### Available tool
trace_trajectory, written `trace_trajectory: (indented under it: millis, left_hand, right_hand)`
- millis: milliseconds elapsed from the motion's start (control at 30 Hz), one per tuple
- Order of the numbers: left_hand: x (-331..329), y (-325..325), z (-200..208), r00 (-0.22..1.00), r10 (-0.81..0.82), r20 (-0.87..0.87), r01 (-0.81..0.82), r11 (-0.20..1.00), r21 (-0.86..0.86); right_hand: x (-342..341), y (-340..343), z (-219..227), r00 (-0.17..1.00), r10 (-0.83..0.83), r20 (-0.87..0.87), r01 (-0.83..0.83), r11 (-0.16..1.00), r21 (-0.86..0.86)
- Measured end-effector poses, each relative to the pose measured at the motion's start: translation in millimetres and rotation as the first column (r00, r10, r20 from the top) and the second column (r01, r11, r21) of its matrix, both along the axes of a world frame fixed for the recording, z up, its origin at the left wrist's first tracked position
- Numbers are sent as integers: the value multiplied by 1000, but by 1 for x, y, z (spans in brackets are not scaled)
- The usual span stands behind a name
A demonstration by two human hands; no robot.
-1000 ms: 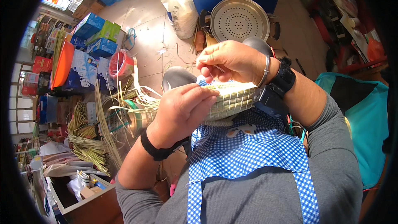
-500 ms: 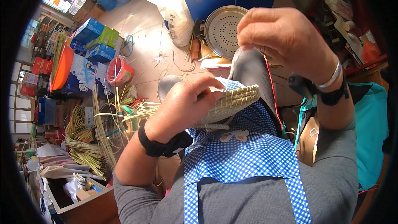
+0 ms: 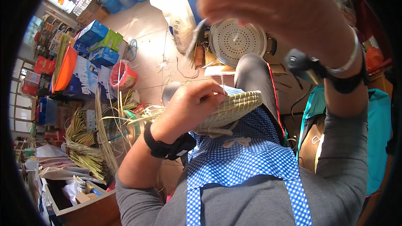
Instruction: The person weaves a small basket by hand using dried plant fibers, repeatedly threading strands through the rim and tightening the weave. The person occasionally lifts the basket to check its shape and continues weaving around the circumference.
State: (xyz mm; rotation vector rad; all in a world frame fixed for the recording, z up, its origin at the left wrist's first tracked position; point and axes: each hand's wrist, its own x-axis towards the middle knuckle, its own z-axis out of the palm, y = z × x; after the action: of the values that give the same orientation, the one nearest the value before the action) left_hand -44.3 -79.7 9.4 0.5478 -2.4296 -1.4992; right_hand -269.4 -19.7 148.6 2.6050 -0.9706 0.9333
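A pale woven straw basket (image 3: 234, 109) rests tilted over my lap, on a blue-and-white checked apron (image 3: 243, 159). My left hand (image 3: 190, 106) grips its left side, with thumb and fingers closed at the rim. Loose straw ends (image 3: 146, 114) stick out to the left past that wrist. Raised high above the basket and apart from it, my right hand (image 3: 268, 6) is smeared by motion, its fingers drawn together. From its fingertips trails a blurred pale strand (image 3: 195, 37); where its far end goes I cannot make out.
Beyond my knees stands a round metal steamer pan (image 3: 236, 44) with holes. Straw bundles (image 3: 83, 146) lie at left, near a red bucket (image 3: 123, 75), an orange basin (image 3: 65, 69) and stacked boxes (image 3: 93, 33). A wooden drawer (image 3: 88, 211) is at lower left, a teal bag (image 3: 379, 142) at right.
My right hand has risen up and away from the basket, with the pale strand now showing at its fingertips. My left hand keeps its grip on the basket, almost unmoved.
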Motion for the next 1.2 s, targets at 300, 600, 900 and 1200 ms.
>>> trace_trajectory:
  millis: [300, 600, 900, 1200]
  left_hand:
    - [4, -6, 6, 1000, -1, 29, 0, 1000, 9]
    - [6, -9, -1, 995, 62, 81, -83, 952, 294]
    - [13, -7, 0, 996, 32, 86, -40, 994, 100]
    - [19, -4, -3, 996, 49, 77, -62, 980, 187]
  right_hand:
    - [1, 66, -71, 848, -351, -396, 497, 786, 368]
    - [34, 88, -99, 946, -324, -13, 267, 756, 598]
    - [48, 85, -142, 514, -503, 695, -190, 723, 664]
    - [67, 79, -167, 498, -474, 726, -87, 806, 586]
